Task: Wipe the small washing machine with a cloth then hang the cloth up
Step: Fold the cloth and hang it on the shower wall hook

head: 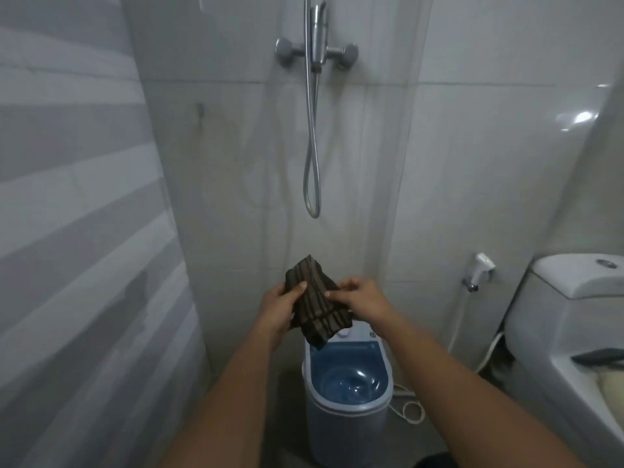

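A dark brown striped cloth (315, 300) is held up in the air above the small washing machine (347, 396), which is white with a blue transparent lid and stands on the floor against the back wall. My left hand (278, 307) grips the cloth's left side with the thumb on top. My right hand (361, 300) pinches its right edge. The cloth's lower corner hangs just over the machine's control panel, and I cannot tell whether it touches it.
A chrome shower mixer (317, 54) with a looping hose (312, 163) is on the back wall. A small hook (200, 111) sits on the wall to the left. A toilet (570, 312) and bidet sprayer (483, 265) are at right. A white cord (410, 408) lies beside the machine.
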A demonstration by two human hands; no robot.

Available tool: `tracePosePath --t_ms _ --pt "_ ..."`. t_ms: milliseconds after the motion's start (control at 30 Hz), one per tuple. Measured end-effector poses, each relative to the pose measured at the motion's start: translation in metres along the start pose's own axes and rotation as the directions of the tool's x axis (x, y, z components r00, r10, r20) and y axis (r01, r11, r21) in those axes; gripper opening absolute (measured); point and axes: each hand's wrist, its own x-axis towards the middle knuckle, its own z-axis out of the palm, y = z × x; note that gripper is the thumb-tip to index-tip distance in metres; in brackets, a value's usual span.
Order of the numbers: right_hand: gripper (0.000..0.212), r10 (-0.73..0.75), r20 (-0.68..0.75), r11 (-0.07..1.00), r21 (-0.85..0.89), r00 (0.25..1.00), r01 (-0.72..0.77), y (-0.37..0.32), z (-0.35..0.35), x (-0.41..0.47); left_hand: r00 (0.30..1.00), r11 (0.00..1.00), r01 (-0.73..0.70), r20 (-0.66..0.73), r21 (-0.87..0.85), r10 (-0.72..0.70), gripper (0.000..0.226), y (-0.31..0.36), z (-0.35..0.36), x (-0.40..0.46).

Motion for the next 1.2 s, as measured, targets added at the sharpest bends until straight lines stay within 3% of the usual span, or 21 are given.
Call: tracePosePath --t_ms 133,300,433,533,633,700,767,867,967,1100,1200 --pt "0.021 -0.192 0.066 0.95 -0.24 0.979 0.202 -0.052 -0.016 0.005 0.998 0.998 -0.062 0.023 -0.017 0.063 0.03 0.027 -0.005 -0.011" --pt "0.02 -0.418 0.051 0.853 -0.321 0.907 0.411 -0.102 -0.021 0.007 0.967 0.97 -0.21 -0.119 0.126 0.225 0.063 0.063 -0.009 -0.013" --pt "0.034 -0.506 0.015 0.817 -0.312 0.862 0.485 -0.121 -0.018 0.006 0.929 0.906 -0.346 -0.044 0.245 0.367 0.036 0.093 0.0 -0.014" --pt "0.029 -0.547 -0.03 0.785 -0.366 0.837 0.5 -0.125 -0.019 0.006 0.899 0.873 -0.406 -0.055 0.269 0.435 0.024 0.103 0.007 -0.013" --pt "0.012 -0.599 -0.101 0.741 -0.445 0.794 0.502 -0.128 -0.019 0.0 0.916 0.901 -0.364 -0.082 0.237 0.392 0.028 0.109 0.014 -0.013" --pt "0.01 -0.621 -0.148 0.729 -0.472 0.77 0.496 -0.13 -0.019 -0.004 0.953 0.932 -0.292 -0.021 0.212 0.304 0.031 0.111 0.02 -0.016" --pt "0.013 -0.615 -0.174 0.732 -0.487 0.769 0.476 -0.131 -0.021 -0.006 0.965 0.932 -0.263 0.056 0.249 0.257 0.037 0.112 0.024 -0.018" --pt "0.016 -0.576 -0.162 0.756 -0.478 0.801 0.447 -0.136 -0.027 -0.006 0.946 0.91 -0.325 0.101 0.258 0.309 0.025 0.113 0.027 -0.018" --pt "0.017 -0.497 -0.066 0.805 -0.407 0.865 0.431 -0.143 -0.037 -0.008 0.93 0.906 -0.366 0.11 0.213 0.35 0.015 0.12 0.025 -0.017" --pt "0.015 -0.315 0.136 0.922 -0.192 0.939 0.337 -0.15 -0.041 -0.017 0.89 0.859 -0.454 0.163 0.234 0.426 0.018 0.136 0.024 -0.015" --pt "0.022 -0.25 0.213 0.968 0.044 0.944 0.247 -0.15 -0.033 -0.021 0.853 0.807 -0.522 0.168 0.275 0.494 0.017 0.15 0.024 -0.014"
